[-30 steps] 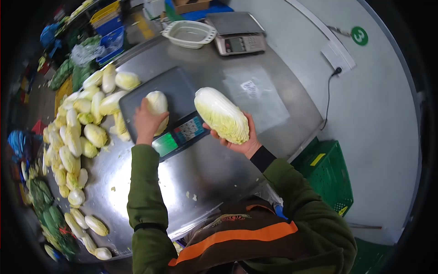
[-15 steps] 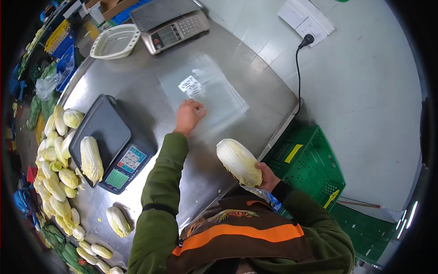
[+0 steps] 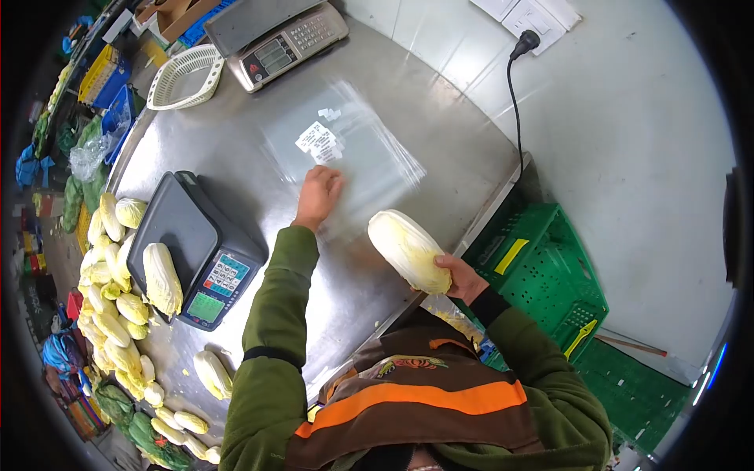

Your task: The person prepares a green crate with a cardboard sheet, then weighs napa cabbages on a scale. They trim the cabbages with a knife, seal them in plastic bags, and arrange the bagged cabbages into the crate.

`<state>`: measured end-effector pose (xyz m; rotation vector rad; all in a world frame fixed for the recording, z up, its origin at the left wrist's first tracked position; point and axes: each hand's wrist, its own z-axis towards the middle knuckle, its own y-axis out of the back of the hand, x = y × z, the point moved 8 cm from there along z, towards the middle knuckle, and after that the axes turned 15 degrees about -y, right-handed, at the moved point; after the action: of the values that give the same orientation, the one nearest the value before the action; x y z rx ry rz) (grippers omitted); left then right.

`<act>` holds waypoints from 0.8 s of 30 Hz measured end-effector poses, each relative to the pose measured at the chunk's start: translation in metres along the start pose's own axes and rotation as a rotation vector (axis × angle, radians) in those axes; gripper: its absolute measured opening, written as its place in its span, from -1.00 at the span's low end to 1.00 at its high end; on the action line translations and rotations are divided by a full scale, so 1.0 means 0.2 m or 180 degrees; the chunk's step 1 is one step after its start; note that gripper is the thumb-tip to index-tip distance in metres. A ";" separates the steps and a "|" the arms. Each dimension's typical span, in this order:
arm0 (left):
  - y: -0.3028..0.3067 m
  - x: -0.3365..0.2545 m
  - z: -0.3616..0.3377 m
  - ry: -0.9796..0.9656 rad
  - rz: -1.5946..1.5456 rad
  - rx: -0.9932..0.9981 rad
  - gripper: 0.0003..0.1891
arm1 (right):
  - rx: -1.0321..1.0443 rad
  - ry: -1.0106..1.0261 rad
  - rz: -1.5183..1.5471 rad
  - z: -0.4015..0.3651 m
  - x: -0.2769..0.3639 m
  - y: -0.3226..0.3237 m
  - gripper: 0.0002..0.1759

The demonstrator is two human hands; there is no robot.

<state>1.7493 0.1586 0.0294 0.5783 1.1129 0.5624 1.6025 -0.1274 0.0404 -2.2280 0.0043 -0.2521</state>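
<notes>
My right hand (image 3: 463, 279) grips the lower end of a napa cabbage (image 3: 408, 247), holding it tilted over the table's edge. My left hand (image 3: 318, 196) is at the near edge of a stack of clear plastic bags (image 3: 365, 149). Its fingers are curled together, and whatever is between them is hidden. White printed labels (image 3: 320, 141) lie on the bags just beyond the fingertips. To the left, another napa cabbage (image 3: 162, 279) rests on the edge of a dark scale (image 3: 179, 224); one more cabbage (image 3: 212, 374) lies on the metal table nearby.
A pile of napa cabbages (image 3: 110, 314) covers the table's left side. At the back stand a white plastic basket (image 3: 184, 77) and a second scale (image 3: 287, 49). Green crates (image 3: 542, 275) are at the right, below the table edge. A black cord (image 3: 514, 102) hangs from a wall socket.
The cabbage in my right hand has risen slightly, away from my body. My left hand has shifted a little left, its fingers more tucked in. The camera view has also shifted somewhat.
</notes>
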 end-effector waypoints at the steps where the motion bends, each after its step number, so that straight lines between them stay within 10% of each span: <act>1: 0.02 0.00 -0.01 -0.0069 0.0036 -0.0114 -0.83 | 0.0026 -0.0029 0.0049 0.00 0.01 -0.02 -0.19; 16: 0.02 0.17 0.04 0.0565 -0.1059 -0.0245 -0.86 | -0.0331 0.0364 0.0087 -0.01 -0.15 -0.16 -0.25; 19: 0.19 -0.22 0.04 -0.0496 -0.0572 -0.0097 -0.90 | -0.0576 0.0696 -0.0255 -0.04 -0.08 -0.28 -0.23; 24: 0.27 -0.58 -0.22 -0.0193 -0.1562 -0.0155 -0.87 | -0.1461 0.1222 -0.1488 -0.01 0.05 -0.41 -0.13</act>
<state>1.6618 0.1263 0.1266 0.2609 1.1297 0.1448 1.6059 -0.0779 0.1078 -2.5716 -0.2780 -1.0190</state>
